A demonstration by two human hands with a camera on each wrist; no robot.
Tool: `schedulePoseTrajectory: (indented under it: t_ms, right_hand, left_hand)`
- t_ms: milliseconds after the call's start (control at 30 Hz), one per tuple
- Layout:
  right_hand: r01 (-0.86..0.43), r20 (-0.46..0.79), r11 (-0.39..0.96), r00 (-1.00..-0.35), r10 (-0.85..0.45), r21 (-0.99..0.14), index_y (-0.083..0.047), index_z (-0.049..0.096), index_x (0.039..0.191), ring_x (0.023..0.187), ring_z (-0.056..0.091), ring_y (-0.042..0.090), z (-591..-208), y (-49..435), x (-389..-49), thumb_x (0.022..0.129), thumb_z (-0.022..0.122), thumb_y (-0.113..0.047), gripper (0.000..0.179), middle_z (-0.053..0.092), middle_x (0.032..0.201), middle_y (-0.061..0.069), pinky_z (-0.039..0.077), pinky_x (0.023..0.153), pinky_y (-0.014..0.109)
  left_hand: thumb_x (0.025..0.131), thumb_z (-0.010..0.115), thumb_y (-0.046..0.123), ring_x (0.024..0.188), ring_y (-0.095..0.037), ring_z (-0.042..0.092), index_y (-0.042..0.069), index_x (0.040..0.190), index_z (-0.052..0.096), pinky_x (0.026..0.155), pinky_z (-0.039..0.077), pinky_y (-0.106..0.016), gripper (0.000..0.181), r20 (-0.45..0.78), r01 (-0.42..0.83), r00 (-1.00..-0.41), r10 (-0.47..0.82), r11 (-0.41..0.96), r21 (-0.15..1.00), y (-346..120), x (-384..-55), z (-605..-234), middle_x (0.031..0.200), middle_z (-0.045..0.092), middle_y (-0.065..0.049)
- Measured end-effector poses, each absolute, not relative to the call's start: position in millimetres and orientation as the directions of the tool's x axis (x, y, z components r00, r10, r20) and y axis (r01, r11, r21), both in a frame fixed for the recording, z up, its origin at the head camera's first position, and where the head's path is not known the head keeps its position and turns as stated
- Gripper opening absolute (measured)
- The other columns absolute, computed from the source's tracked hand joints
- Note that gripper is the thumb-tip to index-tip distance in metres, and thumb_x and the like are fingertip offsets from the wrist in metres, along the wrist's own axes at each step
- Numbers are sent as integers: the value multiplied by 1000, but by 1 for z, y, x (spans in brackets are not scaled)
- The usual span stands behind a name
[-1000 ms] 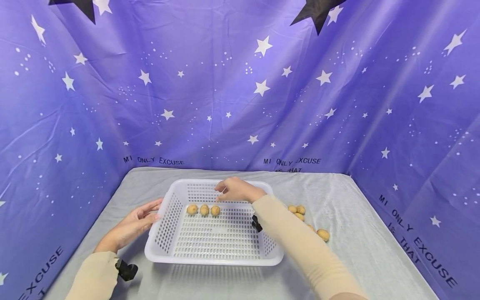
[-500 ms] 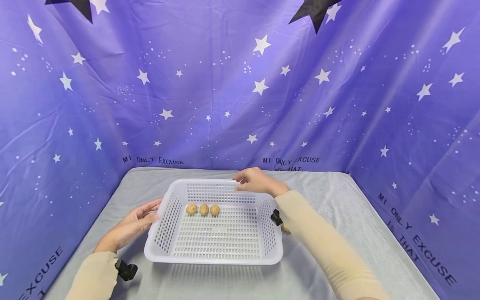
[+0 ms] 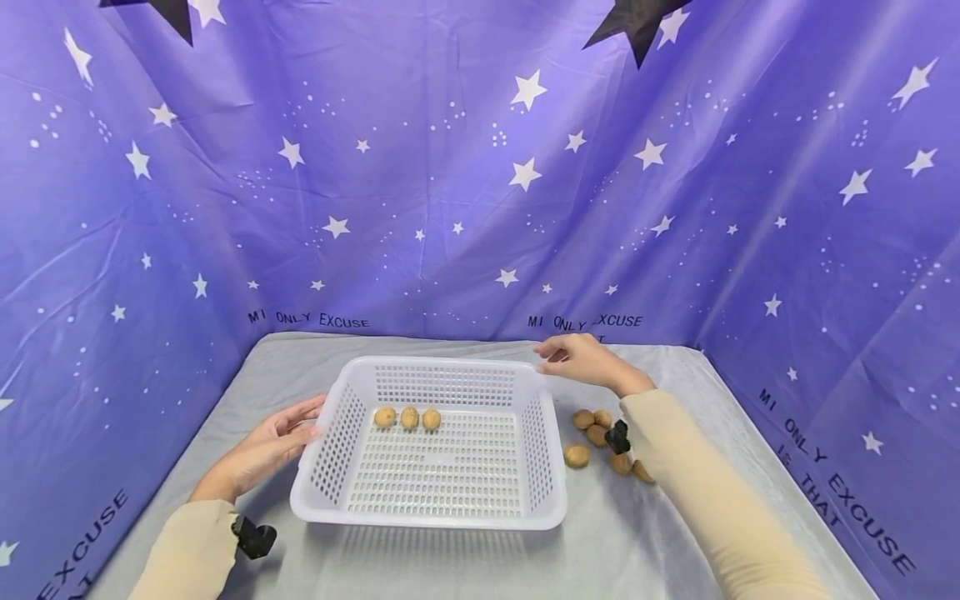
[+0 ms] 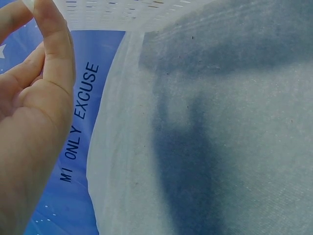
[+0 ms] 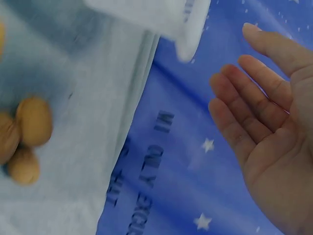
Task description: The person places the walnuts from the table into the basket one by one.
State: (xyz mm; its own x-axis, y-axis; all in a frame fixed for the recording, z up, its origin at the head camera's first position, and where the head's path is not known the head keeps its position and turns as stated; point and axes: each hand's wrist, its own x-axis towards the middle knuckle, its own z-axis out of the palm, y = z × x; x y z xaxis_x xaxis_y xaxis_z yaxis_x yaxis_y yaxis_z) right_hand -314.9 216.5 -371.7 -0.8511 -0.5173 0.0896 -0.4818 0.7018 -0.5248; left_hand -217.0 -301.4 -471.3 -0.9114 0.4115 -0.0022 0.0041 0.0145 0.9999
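A white plastic basket (image 3: 442, 525) with slotted walls stands in the middle of the grey cloth in the head view. Three walnuts (image 3: 408, 418) lie in a row on its floor, towards the back left. My left hand (image 3: 258, 450) holds the basket's left rim between thumb and fingers; in the left wrist view the fingertips meet the basket's edge (image 4: 102, 22). Beyond the back right corner my right hand (image 3: 581, 360) hovers with nothing in it, its palm and loosely bent fingers (image 5: 247, 105) showing in the right wrist view. Several loose walnuts (image 3: 577, 456) lie right of the basket.
The grey cloth (image 3: 480, 571) covers the table. A purple star-printed curtain (image 3: 450, 183) encloses the back and both sides. My right sleeve (image 3: 705, 492) passes over the right part of the table, partly covering the walnuts there.
My right hand has moved from above the basket out to the right, past its back right corner. The loose walnuts on the right have come back into sight. My left hand stays put.
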Motion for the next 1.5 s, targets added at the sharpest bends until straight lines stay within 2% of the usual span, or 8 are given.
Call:
schedulePoseTrajectory:
  t_ms: [333,567,800,1133,1300,1500]
  right_hand:
    - [-390,24,729,-889,-457,-562,-1,67,126,99,68,25,-392,262,-309,96,70,-25,39,71,114,13,56,87,43]
    - [-361,-2,751,-901,-434,-554,4,66,125,107,65,32,-425,282,-303,95,70,-27,43,69,116,19,52,94,50]
    - [-287,-62,768,-919,-390,-572,4,67,124,112,62,35,-454,294,-296,94,72,-26,43,68,119,17,48,98,53]
    - [-312,-52,765,-911,-410,-563,1,71,118,101,65,27,-471,301,-294,90,77,-28,41,72,104,5,50,93,50]
    - [-324,-44,761,-907,-419,-562,-2,73,115,100,65,27,-472,302,-294,90,77,-26,35,73,103,3,51,91,50]
    - [-332,-27,757,-908,-418,-564,-4,73,114,107,64,33,-466,302,-295,91,76,-27,33,72,107,6,49,95,54]
  left_hand:
    - [104,52,3,122,-17,57,-4,157,19,99,49,-27,63,-14,-8,-913,407,17,1000,-300,-217,-471,149,34,-28]
    - [104,52,3,122,-14,57,-5,157,18,100,48,-26,64,-16,-15,-914,405,5,1000,-299,-215,-472,149,34,-27]
    - [104,52,4,122,-17,58,-4,157,18,100,48,-27,63,-11,-7,-910,414,10,1000,-299,-216,-473,149,36,-27]
    - [103,52,3,122,-19,57,-4,157,19,100,48,-27,63,-5,-6,-911,411,0,1000,-299,-216,-476,149,35,-27]
    - [103,52,2,121,-18,58,-4,157,19,100,48,-27,63,-6,-4,-915,403,6,1000,-301,-216,-475,149,36,-26]
    - [103,54,3,122,-17,57,-4,157,20,100,48,-26,64,-14,-8,-922,386,15,1000,-301,-216,-472,149,38,-23]
